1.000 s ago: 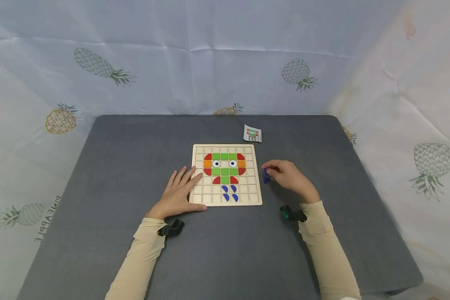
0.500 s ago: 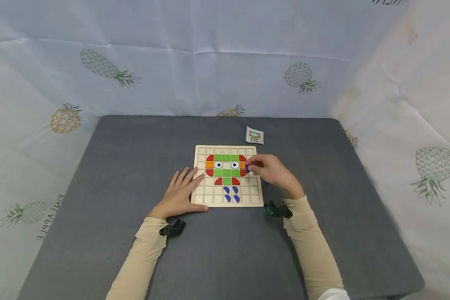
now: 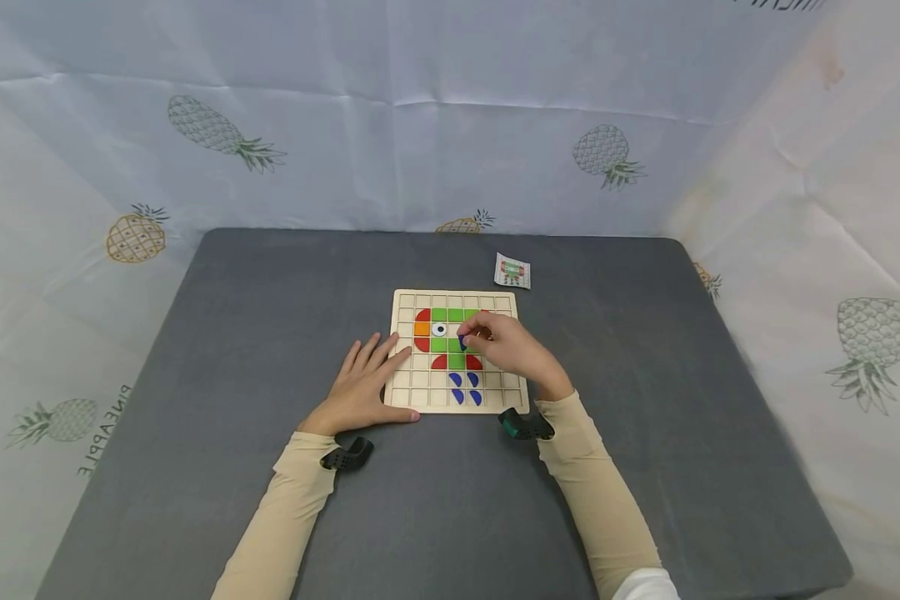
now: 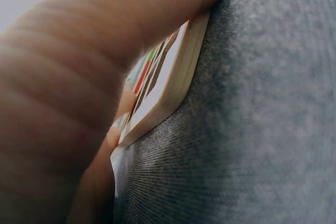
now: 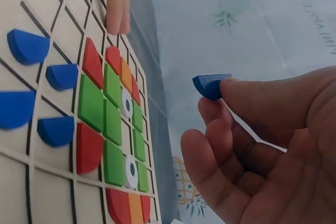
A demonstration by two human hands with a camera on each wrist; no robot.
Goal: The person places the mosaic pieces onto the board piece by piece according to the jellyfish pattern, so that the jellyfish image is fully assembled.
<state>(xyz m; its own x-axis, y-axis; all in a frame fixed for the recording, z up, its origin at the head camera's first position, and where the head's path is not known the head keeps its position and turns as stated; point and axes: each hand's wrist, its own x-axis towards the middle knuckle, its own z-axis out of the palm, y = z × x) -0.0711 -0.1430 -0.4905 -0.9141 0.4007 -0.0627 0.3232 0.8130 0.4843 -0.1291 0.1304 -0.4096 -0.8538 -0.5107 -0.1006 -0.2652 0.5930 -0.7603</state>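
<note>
A square wooden grid board (image 3: pixel 508 382) lies on the table, bearing red, green and orange pieces and round eye pieces. Below these sit several blue quarter-round pieces (image 5: pixel 58 132). My left hand (image 3: pixel 356 393) rests at the board's left side, fingers spread over the edge and thumb along the near corner. Above the board, my right hand (image 3: pixel 516 347) pinches another blue quarter-round piece (image 5: pixel 209 85) between thumb and fingertip. In the head view this hand covers the right part of the pattern. The right wrist view shows the held piece apart from the board.
A small printed card (image 3: pixel 512 271) with a similar coloured pattern lies behind the board. The grey table (image 3: pixel 285 300) extends to both sides, with a pineapple-print cloth (image 3: pixel 390 167) hanging behind it.
My right hand has picked up a blue piece from beside the board and carried it left, over the pattern. The left hand has stayed in place on the board's edge.
</note>
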